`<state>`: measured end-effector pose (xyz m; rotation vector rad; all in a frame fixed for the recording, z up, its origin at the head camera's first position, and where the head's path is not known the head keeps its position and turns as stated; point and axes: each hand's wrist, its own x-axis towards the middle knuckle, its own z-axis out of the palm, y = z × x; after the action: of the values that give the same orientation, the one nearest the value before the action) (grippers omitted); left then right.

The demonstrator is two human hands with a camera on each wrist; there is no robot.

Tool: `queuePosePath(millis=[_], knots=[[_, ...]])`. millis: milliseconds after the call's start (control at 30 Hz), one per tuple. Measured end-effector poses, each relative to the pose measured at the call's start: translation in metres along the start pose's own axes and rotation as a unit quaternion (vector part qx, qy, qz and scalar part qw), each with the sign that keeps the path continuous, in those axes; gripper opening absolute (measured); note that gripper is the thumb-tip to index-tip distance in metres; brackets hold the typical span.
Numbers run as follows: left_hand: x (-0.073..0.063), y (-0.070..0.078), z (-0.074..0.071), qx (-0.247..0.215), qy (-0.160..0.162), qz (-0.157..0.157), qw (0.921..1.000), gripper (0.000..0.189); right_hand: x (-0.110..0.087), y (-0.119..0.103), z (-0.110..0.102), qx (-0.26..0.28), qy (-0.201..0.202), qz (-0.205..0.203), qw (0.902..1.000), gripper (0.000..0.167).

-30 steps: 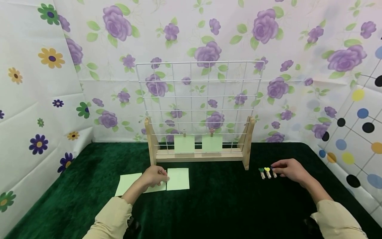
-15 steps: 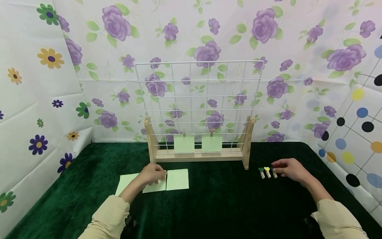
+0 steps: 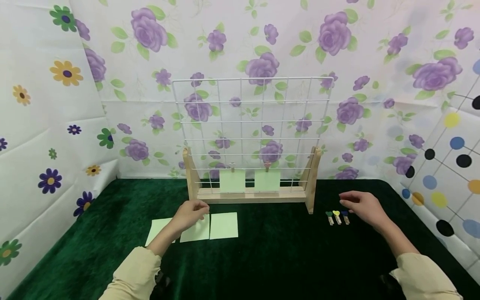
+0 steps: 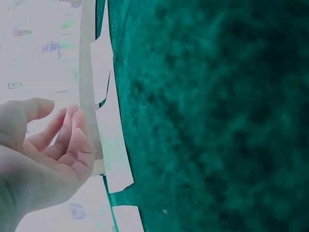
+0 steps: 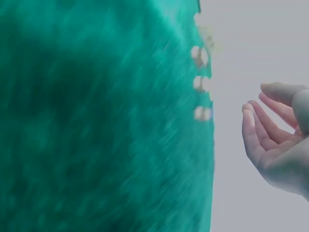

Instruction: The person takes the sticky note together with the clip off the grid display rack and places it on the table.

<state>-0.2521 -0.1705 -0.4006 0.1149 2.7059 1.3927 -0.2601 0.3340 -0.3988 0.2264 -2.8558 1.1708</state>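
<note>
My left hand [image 3: 190, 216] hovers over the middle [image 3: 198, 233] of three pale green paper sheets on the table; its fingers curve loosely around nothing, as the left wrist view also shows. Beside it lie the right sheet [image 3: 224, 226] and the left sheet [image 3: 158, 228], the latter partly behind my wrist. Three small wooden clothespins with heart tops, green [image 3: 330, 218], yellow [image 3: 337, 217] and blue [image 3: 345, 217], lie in a row. Just right of and above them is my right hand [image 3: 365, 207], relaxed, holding nothing and apart from the blue clothespin.
A white wire grid [image 3: 251, 122] on a wooden stand [image 3: 247, 200] is at the back. Two paper sheets [image 3: 232, 181] hang low on it, each under a clothespin [image 3: 267, 167]. Patterned cloth [image 3: 150, 29] backs the dark green table cover [image 3: 270, 258].
My left hand has drawn left and up, away from the right sheet. My right hand has lifted off the blue clothespin, which now lies uncovered.
</note>
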Motion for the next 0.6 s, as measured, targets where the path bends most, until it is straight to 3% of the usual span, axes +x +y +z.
queuePosePath(millis=[133, 400, 600], knots=[[0.001, 0.002, 0.001, -0.013, 0.020, 0.012, 0.9996, 0.023, 0.004, -0.019, 0.005, 0.000, 0.012, -0.017, 0.9998, 0.040], [0.004, 0.005, 0.006, -0.050, 0.047, 0.025, 0.9973, 0.027, 0.007, -0.056, 0.025, 0.050, 0.025, -0.036, 0.9978, 0.044], [0.007, 0.015, 0.011, -0.079, 0.057, 0.040, 0.9944, 0.038, 0.014, -0.089, 0.043, 0.041, 0.025, -0.078, 0.9958, 0.036]])
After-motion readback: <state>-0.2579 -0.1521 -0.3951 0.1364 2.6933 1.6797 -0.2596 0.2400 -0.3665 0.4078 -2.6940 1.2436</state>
